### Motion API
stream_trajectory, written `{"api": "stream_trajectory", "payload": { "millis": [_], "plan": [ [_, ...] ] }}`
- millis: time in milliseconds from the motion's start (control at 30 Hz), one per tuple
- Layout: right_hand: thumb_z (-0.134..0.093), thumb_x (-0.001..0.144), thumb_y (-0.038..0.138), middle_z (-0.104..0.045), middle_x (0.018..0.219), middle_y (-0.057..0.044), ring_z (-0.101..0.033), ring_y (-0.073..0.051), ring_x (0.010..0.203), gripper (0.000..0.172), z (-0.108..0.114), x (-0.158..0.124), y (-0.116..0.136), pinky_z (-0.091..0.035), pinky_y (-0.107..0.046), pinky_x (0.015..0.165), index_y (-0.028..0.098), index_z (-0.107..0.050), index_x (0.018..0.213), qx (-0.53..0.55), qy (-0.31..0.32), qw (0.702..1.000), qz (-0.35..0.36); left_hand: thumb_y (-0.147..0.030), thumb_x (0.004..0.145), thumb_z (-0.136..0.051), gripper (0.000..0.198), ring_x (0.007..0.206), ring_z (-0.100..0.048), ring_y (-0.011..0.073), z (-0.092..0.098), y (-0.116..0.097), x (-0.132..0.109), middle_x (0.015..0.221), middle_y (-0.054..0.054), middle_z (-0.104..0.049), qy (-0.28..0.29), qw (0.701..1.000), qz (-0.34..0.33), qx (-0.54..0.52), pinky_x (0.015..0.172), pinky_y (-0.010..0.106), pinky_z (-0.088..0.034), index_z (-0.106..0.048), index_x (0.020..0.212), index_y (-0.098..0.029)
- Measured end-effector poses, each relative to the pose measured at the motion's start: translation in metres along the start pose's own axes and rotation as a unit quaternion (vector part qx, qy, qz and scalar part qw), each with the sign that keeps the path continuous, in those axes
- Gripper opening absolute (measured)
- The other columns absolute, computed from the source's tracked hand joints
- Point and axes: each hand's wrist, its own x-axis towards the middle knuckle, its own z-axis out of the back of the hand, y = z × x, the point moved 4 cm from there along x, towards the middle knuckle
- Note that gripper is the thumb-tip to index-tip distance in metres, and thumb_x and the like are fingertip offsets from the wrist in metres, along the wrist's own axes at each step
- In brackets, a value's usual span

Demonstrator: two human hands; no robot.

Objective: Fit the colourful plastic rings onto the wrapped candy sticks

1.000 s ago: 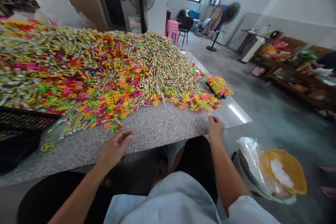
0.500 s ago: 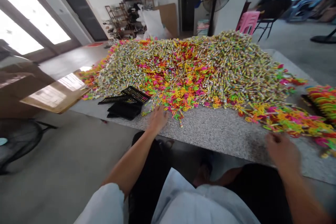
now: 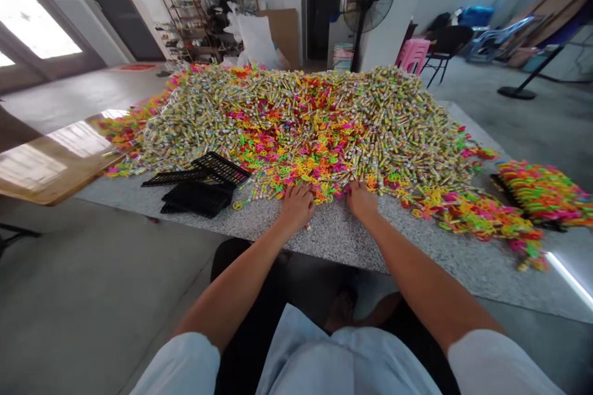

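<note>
Left hand (image 3: 296,205), right hand (image 3: 361,200) flat at pile (image 3: 324,117) near edge
Spread open, palms down; bare surface (image 3: 352,242) strip nearer, black trays (image 3: 199,188) left

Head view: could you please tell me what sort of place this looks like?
Probably a small hand-assembly or sorting workshop: a huge heap of coloured plastic pieces covers the speckled table, black trays lie beside it, and storage shelves stand behind.
</note>
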Motion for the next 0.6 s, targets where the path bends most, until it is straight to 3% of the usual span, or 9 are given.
{"api": "stream_trajectory", "payload": {
  "millis": [67, 200, 267, 333, 467, 600],
  "plan": [
    [-0.047, 0.102, 0.027, -0.06, 0.131, -0.02, -0.068, -0.028, 0.102, 0.03, -0.006, -0.011, -0.001, -0.049, -0.035, 0.079, 0.016, -0.056, 0.128, 0.016, -0.004, 1.0, 0.012, -0.028, 0.086, -0.069, 0.032, 0.143, -0.042, 0.0322, 0.003, 0.0, -0.003, 0.144, 0.013, -0.058, -0.004, 1.0, -0.012, -0.007, 0.126, 0.054, -0.016, -0.065, 0.116, -0.021],
    [-0.049, 0.102, 0.03, -0.066, 0.121, -0.017, -0.069, -0.025, 0.096, 0.029, -0.014, -0.035, -0.008, -0.048, -0.032, 0.077, 0.016, -0.053, 0.127, 0.044, -0.014, 0.999, -0.002, -0.043, 0.083, -0.075, 0.068, 0.149, -0.034, 0.0351, 0.009, -0.011, 0.0, 0.154, 0.016, -0.047, -0.009, 1.0, -0.02, -0.018, 0.126, 0.054, -0.016, -0.051, 0.142, -0.02],
    [-0.052, 0.1, 0.028, -0.066, 0.121, -0.017, -0.068, -0.026, 0.097, 0.032, -0.013, -0.046, -0.013, -0.047, -0.032, 0.078, 0.015, -0.051, 0.13, 0.05, -0.02, 0.999, -0.01, -0.043, 0.084, -0.075, 0.073, 0.148, -0.035, 0.036, 0.007, -0.018, 0.006, 0.154, 0.017, -0.048, 0.007, 0.999, -0.025, -0.02, 0.125, 0.055, -0.017, -0.047, 0.147, -0.02],
    [-0.055, 0.097, 0.025, -0.066, 0.12, -0.018, -0.068, -0.026, 0.098, 0.034, -0.012, -0.055, -0.02, -0.047, -0.032, 0.079, 0.013, -0.052, 0.129, 0.051, -0.022, 0.998, -0.016, -0.036, 0.086, -0.073, 0.064, 0.144, -0.039, 0.0354, 0.005, -0.022, 0.012, 0.148, 0.017, -0.053, 0.018, 0.999, -0.025, -0.018, 0.124, 0.056, -0.018, -0.05, 0.143, -0.02],
    [-0.056, 0.094, 0.023, -0.068, 0.11, -0.015, -0.068, -0.026, 0.097, 0.021, -0.011, -0.075, -0.037, -0.047, -0.033, 0.082, 0.015, -0.065, 0.111, 0.069, -0.025, 0.997, -0.019, -0.024, 0.089, -0.066, 0.035, 0.134, -0.05, 0.0314, 0.003, -0.024, 0.015, 0.127, 0.014, -0.066, 0.023, 0.999, -0.033, -0.006, 0.125, 0.055, -0.015, -0.062, 0.124, -0.021],
    [-0.059, 0.09, 0.025, -0.07, 0.104, -0.012, -0.068, -0.025, 0.094, 0.018, -0.014, -0.098, -0.049, -0.048, -0.034, 0.084, 0.017, -0.067, 0.104, 0.147, -0.049, 0.986, -0.061, -0.033, 0.092, -0.065, 0.037, 0.137, -0.046, 0.0331, 0.004, -0.027, 0.009, 0.131, 0.015, -0.064, 0.008, 1.0, -0.03, 0.001, 0.124, 0.056, -0.014, -0.063, 0.127, -0.021]
  ]
}}
